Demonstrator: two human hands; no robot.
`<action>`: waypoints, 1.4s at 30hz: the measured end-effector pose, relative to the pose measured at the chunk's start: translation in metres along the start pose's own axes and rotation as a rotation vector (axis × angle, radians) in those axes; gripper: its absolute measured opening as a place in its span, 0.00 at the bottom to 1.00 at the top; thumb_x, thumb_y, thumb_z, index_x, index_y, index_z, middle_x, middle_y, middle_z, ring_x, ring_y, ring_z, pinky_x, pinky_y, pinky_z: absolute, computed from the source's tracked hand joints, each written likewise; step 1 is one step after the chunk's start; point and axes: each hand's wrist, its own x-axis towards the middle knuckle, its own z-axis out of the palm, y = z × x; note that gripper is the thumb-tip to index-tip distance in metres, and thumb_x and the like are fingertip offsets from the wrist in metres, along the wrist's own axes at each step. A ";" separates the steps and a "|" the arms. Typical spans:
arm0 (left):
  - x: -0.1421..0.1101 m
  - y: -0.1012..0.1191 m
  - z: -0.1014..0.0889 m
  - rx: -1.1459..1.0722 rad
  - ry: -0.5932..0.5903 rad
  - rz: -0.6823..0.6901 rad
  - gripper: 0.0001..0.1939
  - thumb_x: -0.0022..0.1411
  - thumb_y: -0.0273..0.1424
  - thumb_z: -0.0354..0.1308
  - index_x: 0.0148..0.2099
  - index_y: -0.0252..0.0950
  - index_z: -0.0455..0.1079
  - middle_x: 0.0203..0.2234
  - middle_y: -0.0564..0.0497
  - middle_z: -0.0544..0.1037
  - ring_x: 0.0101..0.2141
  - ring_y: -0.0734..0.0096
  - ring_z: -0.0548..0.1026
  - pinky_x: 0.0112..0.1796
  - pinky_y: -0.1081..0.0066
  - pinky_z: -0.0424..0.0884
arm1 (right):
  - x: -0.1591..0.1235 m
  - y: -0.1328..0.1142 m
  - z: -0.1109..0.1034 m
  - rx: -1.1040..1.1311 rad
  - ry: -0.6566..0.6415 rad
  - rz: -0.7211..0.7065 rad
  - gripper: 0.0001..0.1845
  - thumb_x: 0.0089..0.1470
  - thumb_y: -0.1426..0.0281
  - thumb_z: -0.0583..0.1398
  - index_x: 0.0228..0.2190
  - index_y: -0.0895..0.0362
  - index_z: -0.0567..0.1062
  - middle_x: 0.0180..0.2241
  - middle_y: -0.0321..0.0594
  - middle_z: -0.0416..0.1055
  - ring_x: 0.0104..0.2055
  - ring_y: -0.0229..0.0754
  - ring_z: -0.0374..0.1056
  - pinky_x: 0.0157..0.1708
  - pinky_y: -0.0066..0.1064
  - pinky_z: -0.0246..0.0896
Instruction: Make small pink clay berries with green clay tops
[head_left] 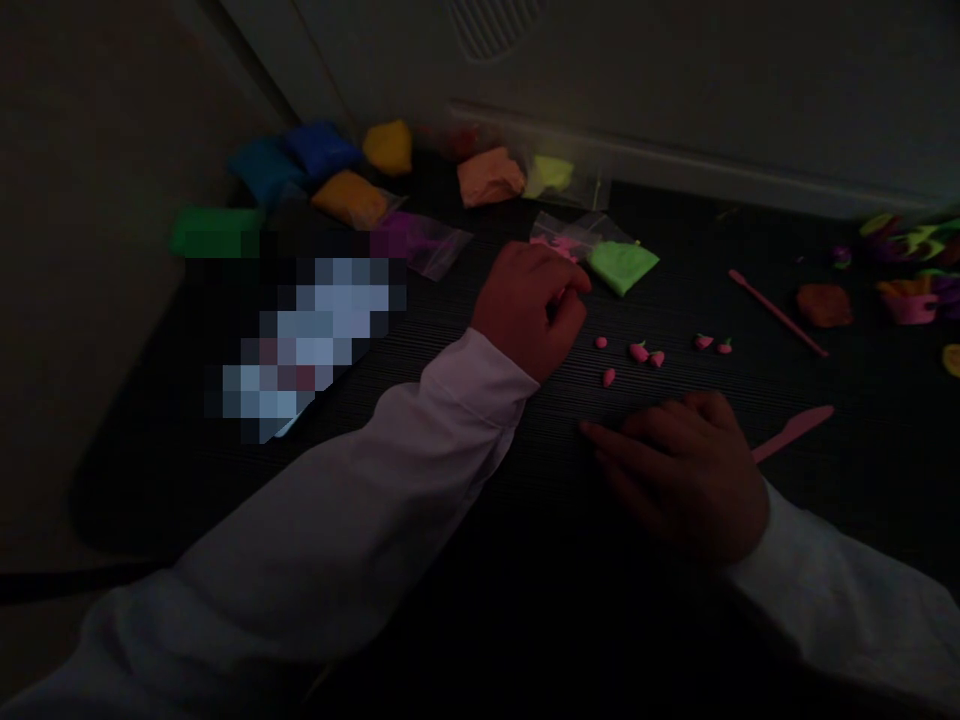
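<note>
My left hand (531, 305) reaches over the dark table with its fingers curled and the thumb near the index finger. Beside its knuckles lies a clear bag with pink clay (556, 245); whatever the fingertips hold is hidden. My right hand (686, 475) hovers low or rests on the table, index finger and thumb pointing left, the other fingers bent. A pink plastic knife (795, 432) sticks out past its far side, partly covered. Between the hands lie a small pink clay ball (601, 342), a pink clay drop (609, 377) and several pink pieces with green tips (639, 352).
Bright green clay (624, 266) lies beyond my left hand, with more coloured clay packs (322, 150) along the back. A blurred bright object (315, 340) is at left. A pink stick (780, 313), a brown-orange lump (823, 304) and a small pink pot (907, 303) stand right.
</note>
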 end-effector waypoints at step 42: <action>0.001 0.002 -0.002 0.028 -0.031 -0.014 0.07 0.46 0.22 0.53 0.28 0.36 0.68 0.24 0.52 0.74 0.30 0.74 0.69 0.35 0.69 0.66 | -0.004 -0.003 0.000 -0.062 -0.093 -0.038 0.18 0.51 0.63 0.51 0.45 0.49 0.66 0.27 0.36 0.67 0.30 0.40 0.59 0.33 0.38 0.46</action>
